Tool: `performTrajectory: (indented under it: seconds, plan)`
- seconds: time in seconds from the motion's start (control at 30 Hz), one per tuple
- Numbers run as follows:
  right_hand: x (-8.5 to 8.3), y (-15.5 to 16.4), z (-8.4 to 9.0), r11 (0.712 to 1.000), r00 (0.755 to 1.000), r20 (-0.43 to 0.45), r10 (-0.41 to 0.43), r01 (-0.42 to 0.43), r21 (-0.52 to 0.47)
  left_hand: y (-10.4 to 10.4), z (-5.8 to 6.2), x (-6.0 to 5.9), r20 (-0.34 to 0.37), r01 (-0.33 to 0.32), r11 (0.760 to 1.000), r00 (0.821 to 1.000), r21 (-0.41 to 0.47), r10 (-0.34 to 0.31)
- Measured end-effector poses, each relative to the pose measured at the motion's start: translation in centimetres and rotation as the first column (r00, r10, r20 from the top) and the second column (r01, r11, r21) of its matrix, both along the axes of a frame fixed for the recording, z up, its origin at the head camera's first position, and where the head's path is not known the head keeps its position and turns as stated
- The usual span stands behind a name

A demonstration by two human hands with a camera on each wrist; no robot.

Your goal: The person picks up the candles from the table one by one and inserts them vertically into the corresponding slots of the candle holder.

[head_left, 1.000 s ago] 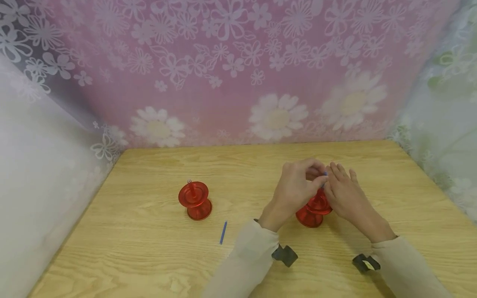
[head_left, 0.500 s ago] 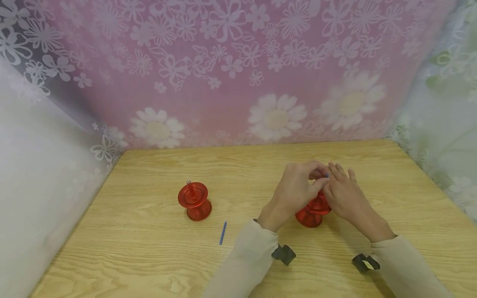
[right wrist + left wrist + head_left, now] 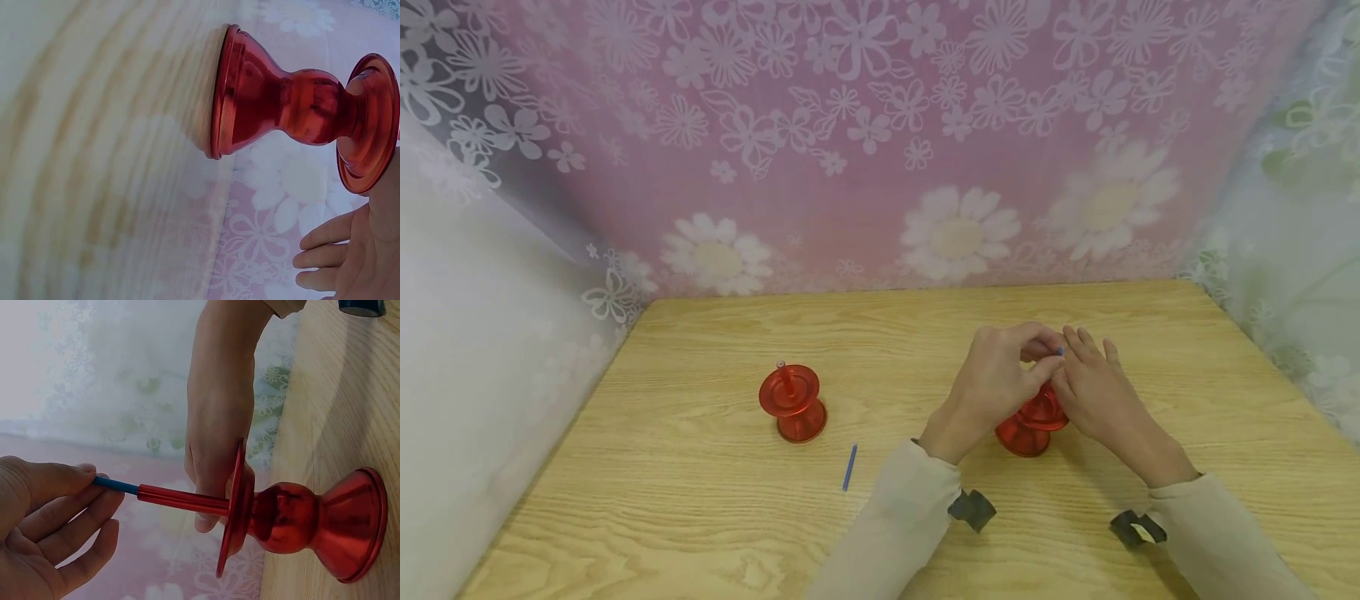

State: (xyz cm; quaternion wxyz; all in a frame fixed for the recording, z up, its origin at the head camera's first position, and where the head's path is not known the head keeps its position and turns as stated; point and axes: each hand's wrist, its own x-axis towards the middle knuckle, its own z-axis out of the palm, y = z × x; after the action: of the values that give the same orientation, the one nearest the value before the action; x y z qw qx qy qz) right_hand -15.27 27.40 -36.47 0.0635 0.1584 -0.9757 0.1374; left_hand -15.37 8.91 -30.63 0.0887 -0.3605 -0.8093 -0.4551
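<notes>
Wood-grain counter [image 3: 715,500] fills the lower part of the head view, backed by a pink floral cloth [image 3: 865,142] and pale curtains at either side. On the counter's right half stands a red metal candlestick [image 3: 1028,427], upright on its flared base, with a wide drip disc below a thin red stem. Both hands meet above it. The left hand [image 3: 1000,379] curls its fingers and thumb round a thin blue stick [image 3: 115,485], pinching it at the top of the stem; in the left wrist view the stick's end is touching or just inside the tip of the stem. The right hand [image 3: 1093,392] lies beside the candlestick with its fingers fairly straight, touching the edge of the drip disc and gripping nothing that I can see. A second red candlestick [image 3: 793,404] stands upright well to the left, a short stick showing at the top of its stem. Between the two candlesticks, nearer the front edge, a loose blue stick [image 3: 849,467] lies flat on the counter. Dark wrist straps [image 3: 973,508] show at the cuffs of both beige sleeves.
</notes>
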Motion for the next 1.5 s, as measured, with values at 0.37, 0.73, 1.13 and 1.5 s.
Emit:
performTrajectory:
  seconds: [0.37,0.73,1.13,1.5]
  plan:
    - [-0.1,-0.4,-0.2,1.0,1.0,-0.011,0.007,-0.007,0.009,-0.7,0.3,0.2,0.028,0.001,0.998,1.0,-0.068,0.001]
    - [-0.1,-0.5,-0.3,1.0,1.0,-0.019,-0.004,0.003,-0.004,-3.1,0.4,1.0,0.038,-0.09,0.953,0.994,-0.288,0.105]
    - [0.0,-0.2,0.0,1.0,0.998,-0.055,0.025,-0.024,0.018,-7.0,-0.9,2.3,0.008,-0.187,0.91,0.979,-0.37,0.204]
    - [0.1,-0.3,0.0,1.0,0.999,-0.043,0.029,-0.029,-0.006,-10.3,-2.8,3.4,-0.004,-0.218,0.879,0.971,-0.423,0.238]
